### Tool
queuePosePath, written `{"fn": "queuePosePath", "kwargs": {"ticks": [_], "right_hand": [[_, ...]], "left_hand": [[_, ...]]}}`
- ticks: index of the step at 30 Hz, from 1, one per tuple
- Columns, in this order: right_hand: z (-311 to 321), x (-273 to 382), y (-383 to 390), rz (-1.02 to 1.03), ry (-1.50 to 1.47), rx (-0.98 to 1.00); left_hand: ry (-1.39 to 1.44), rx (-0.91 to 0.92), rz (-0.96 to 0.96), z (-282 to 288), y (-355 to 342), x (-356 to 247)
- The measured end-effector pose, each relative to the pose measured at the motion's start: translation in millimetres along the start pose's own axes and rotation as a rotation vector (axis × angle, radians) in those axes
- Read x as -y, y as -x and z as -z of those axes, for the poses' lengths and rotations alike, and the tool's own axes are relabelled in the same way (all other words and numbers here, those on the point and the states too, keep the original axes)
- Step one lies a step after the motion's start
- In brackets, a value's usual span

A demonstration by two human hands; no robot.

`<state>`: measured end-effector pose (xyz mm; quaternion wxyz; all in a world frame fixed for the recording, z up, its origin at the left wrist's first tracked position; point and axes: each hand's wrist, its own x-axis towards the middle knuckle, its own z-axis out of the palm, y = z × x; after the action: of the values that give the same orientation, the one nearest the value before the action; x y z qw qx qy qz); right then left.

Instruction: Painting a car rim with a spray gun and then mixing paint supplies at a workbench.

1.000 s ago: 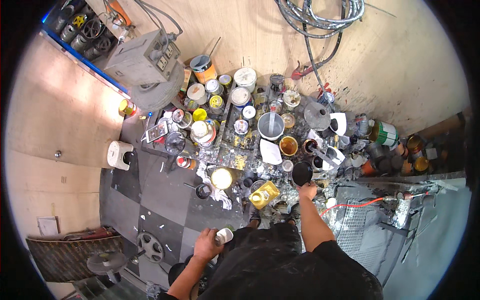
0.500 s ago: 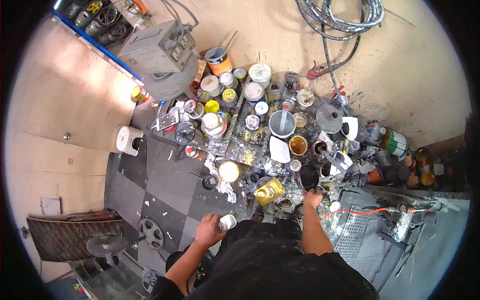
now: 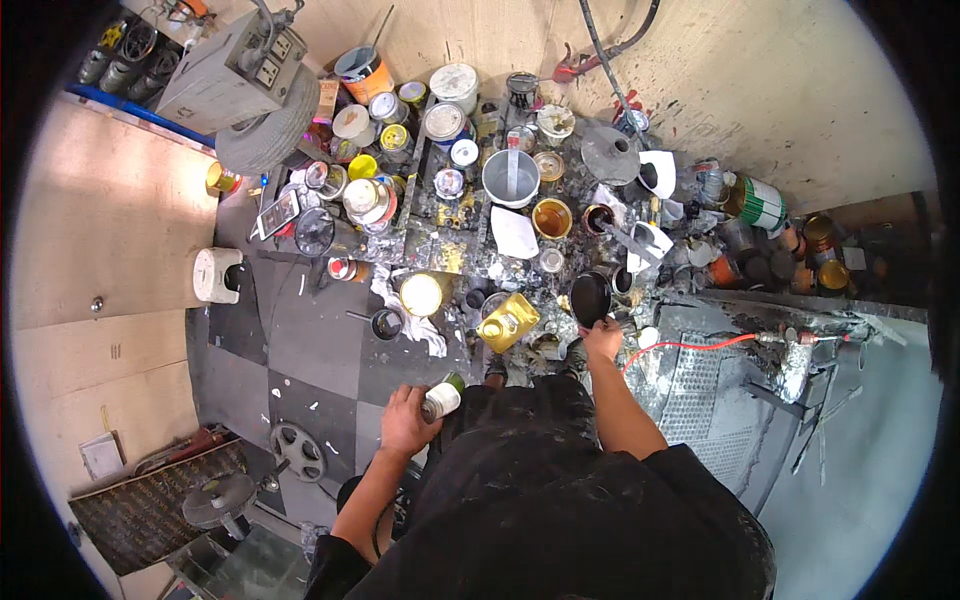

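My left hand [image 3: 404, 420] grips a small bottle [image 3: 442, 397] with a white label and a green end, tilted beside my leg. Held by its handle in my right hand [image 3: 601, 340] is a small black pan [image 3: 590, 298], its dark round bowl pointing away from me over the cluttered floor. Close to my right hand, left of the pan, stands a gold rectangular can [image 3: 508, 322]. Just beyond the pan are a dark-filled cup [image 3: 598, 219] and a can of amber liquid [image 3: 551, 218].
A grey bucket [image 3: 511, 178] with a stirring stick stands among several paint cans. On the left floor are an open pale-yellow can [image 3: 421, 295], another small pan [image 3: 385, 323] and a white stool [image 3: 217, 275]. An orange hose [image 3: 690, 346] crosses a metal panel at right.
The whole view has shifted, so the surroundings sit further left and higher. The bottle has turned, showing more of its label and green end. The pan's bowl now shows its rim more clearly.
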<state>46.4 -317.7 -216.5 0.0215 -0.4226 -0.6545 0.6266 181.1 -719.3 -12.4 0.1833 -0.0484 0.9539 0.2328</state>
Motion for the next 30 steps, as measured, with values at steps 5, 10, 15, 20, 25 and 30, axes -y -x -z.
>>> {"fn": "queuePosePath", "kwargs": {"ticks": [5,10,15,20,25,30], "right_hand": [[10,8,-2,0.046,0.1,0.043],[20,15,-24,0.08,0.329,0.185],[27,27,-36,0.166,0.656,0.172],[26,29,-41,0.104,0.576,0.263],[23,29,-37,-0.053,0.38,0.286],[25,38,-32,0.06,0.468,0.29]], "left_hand": [[0.024,-0.004,-0.036,-2,1,2],[0.03,-0.026,-0.057,-2,1,8],[0.008,-0.046,-0.022,4,4,11],[-0.004,-0.046,0.019,9,6,11],[-0.015,-0.002,0.019,9,4,6],[-0.03,-0.018,0.03,7,5,-4]]}}
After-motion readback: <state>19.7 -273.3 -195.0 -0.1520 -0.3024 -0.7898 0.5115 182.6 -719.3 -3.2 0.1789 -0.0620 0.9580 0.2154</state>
